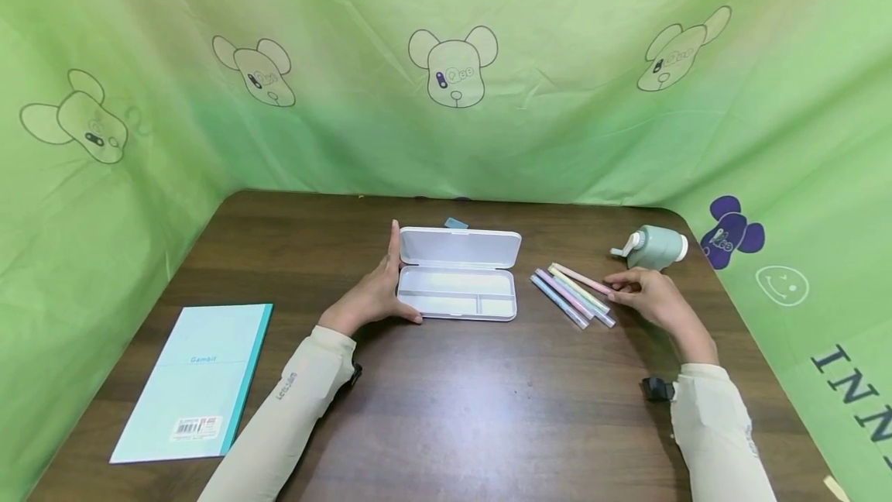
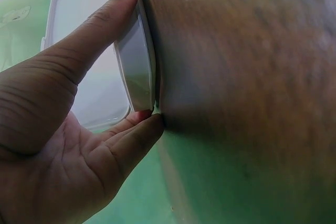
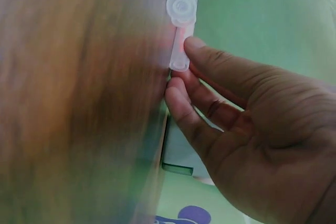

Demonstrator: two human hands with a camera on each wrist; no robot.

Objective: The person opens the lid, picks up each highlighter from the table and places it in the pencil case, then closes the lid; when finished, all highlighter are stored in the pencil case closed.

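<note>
An open white pencil case (image 1: 439, 282) stands mid-table with its lid raised; its tray is divided into compartments, with nothing in them. My left hand (image 1: 372, 293) holds its left end, thumb along the front wall (image 2: 134, 59) and the other fingers at the end and behind. To the right lies a loose row of several pastel pens (image 1: 563, 297). The pink pen (image 1: 580, 276) is the farthest back of them. With thumb and fingertips, my right hand (image 1: 651, 299) pinches its right end (image 3: 180, 59), low over the table.
A grey-green bottle (image 1: 656, 247) with a white cap lies on its side behind my right hand. At the left is a light blue notebook (image 1: 198, 378). A small blue piece (image 1: 456, 223) sits behind the case lid. Green curtain (image 1: 543, 146) borders the table.
</note>
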